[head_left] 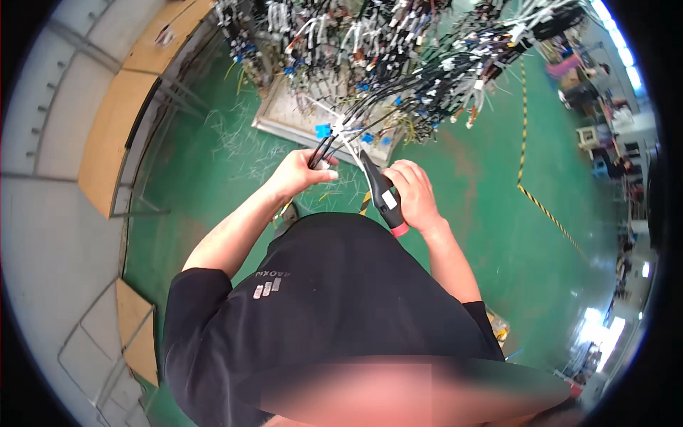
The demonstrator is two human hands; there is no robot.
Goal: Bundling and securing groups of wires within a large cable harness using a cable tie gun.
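My left hand [297, 175] is closed around a few black cables [326, 146], with a white piece at the fingertips. Just above it, white cable ties [340, 128] cross the cables beside a blue connector [323, 131]. My right hand [415, 193] grips a black cable tie gun [382, 191] with a red end, which points up and left. The gun's nose touches or lies very close to a white tie tail; I cannot tell if the tail is inside it. From there the cables run up right into a large hanging mass of wire harnesses [398, 64].
Beneath the harnesses lies a pale board or tray [284, 114]. Cut tie ends [242, 135] litter the green floor [491, 213]. Wooden-topped benches [114, 135] line the left side. A yellow-black floor line [524, 121] runs at right, with people and workstations beyond it.
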